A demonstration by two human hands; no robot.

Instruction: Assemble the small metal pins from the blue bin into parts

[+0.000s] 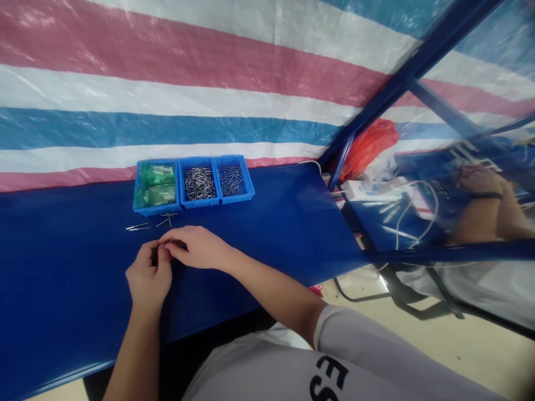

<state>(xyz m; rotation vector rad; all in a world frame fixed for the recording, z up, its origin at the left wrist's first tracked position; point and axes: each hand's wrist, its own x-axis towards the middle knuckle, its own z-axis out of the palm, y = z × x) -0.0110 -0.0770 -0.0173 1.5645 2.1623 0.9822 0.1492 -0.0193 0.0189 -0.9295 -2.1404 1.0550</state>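
Note:
My left hand (pixel 149 275) and my right hand (pixel 201 246) meet above the blue table, fingertips pinched together. Whatever they hold between them is too small and too covered by the fingers to make out. Just beyond my fingers lie several loose thin metal pins or screws (pixel 137 226). Behind these stand three blue bins side by side. Green plastic packets (pixel 156 185) fill the left bin (pixel 154 211). The middle bin (pixel 200 204) holds a heap of metal screws or nails (pixel 199 184), and the right bin (pixel 238 197) contains fewer of them.
A striped plastic sheet (pixel 167 94) hangs behind the blue table (pixel 271 223). To the right, a blue metal frame (pixel 401 83) separates another table, where a co-worker's hands (pixel 480 178), a red plastic bag (pixel 370 147), a white power strip and cables (pixel 376 189) show.

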